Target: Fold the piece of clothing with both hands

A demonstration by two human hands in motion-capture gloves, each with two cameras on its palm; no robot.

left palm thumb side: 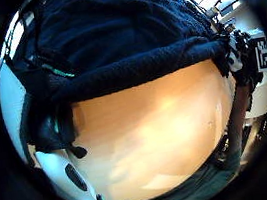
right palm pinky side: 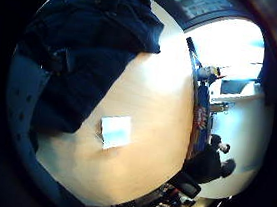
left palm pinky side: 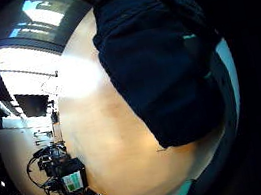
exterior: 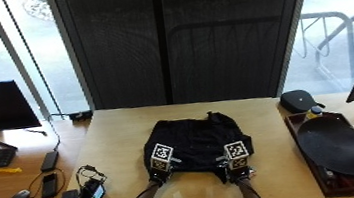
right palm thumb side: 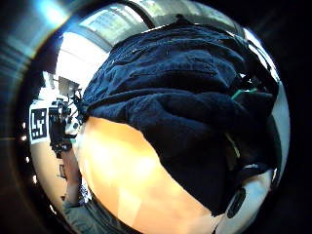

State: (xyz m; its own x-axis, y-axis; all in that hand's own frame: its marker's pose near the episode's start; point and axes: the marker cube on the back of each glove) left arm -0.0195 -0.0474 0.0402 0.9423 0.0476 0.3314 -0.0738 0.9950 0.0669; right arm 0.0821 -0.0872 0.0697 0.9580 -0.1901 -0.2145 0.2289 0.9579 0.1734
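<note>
No word, number or brand can be read anywhere in these views. The small black box (left palm pinky side: 69, 178) on the table (left palm pinky side: 113, 146) near the dark garment (left palm pinky side: 160, 62) carries a pale label with a green patch — its print is too small to make out. A white slip of paper (right palm pinky side: 115, 131) lies on the table just beside the garment's edge — its face shows no legible writing. The long tray (right palm pinky side: 200, 115) at the table's far edge from the garment holds something with red and white packaging, but the lettering there cannot be told.
</note>
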